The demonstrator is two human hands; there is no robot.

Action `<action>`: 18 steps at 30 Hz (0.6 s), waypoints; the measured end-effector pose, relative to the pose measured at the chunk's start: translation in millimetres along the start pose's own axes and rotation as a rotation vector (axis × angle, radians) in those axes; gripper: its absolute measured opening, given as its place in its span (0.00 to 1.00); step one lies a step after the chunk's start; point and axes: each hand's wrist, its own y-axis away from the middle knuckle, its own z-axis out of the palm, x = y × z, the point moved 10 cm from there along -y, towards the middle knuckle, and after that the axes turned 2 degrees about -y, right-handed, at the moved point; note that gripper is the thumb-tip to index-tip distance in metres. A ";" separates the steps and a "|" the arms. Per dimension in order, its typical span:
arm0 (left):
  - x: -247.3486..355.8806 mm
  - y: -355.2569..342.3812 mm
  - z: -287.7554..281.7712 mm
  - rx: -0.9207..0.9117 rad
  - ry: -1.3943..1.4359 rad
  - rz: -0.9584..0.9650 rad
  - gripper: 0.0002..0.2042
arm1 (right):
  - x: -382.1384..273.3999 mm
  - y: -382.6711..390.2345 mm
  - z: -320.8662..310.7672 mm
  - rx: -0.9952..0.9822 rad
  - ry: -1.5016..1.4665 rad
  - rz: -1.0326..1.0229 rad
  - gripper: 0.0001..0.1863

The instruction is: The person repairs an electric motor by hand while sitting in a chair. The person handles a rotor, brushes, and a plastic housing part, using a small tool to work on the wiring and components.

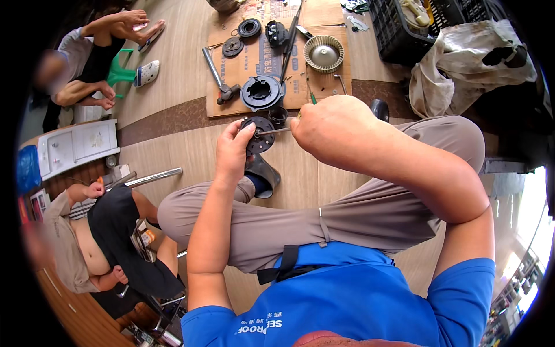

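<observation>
Between the thumb and fingers of my left hand [233,147] is a round black disc [263,139] with small holes around it, held up on its edge above the floor. My right hand [335,128] is closed round the handle of a screwdriver [274,132]; most of the handle is hidden in the fist. The metal shaft points left, and its tip meets the disc near the centre. Just beyond the disc, a larger black ring-shaped housing [261,92] rests on the cardboard [248,63], with a small dark cup-like part [278,114] beside it.
On the cardboard lie a hammer [219,78], a pale fan wheel [324,53], a black ring [249,28], a green-handled screwdriver [311,89] and small screws. A black crate [399,34] and stained cloth [462,63] stand at far right. Two people sit at left, near a white cabinet [75,147].
</observation>
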 end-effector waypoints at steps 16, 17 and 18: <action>20.4 -0.8 -28.0 0.404 -0.538 0.277 0.15 | -33.0 -20.1 46.0 -0.090 -0.211 0.053 0.12; 17.2 -2.2 -31.1 0.407 -0.539 0.281 0.15 | -33.9 -19.6 45.4 -0.086 -0.209 0.052 0.12; 15.2 -2.5 -35.8 0.410 -0.422 0.324 0.15 | -36.6 -18.8 45.9 -0.089 -0.264 0.032 0.12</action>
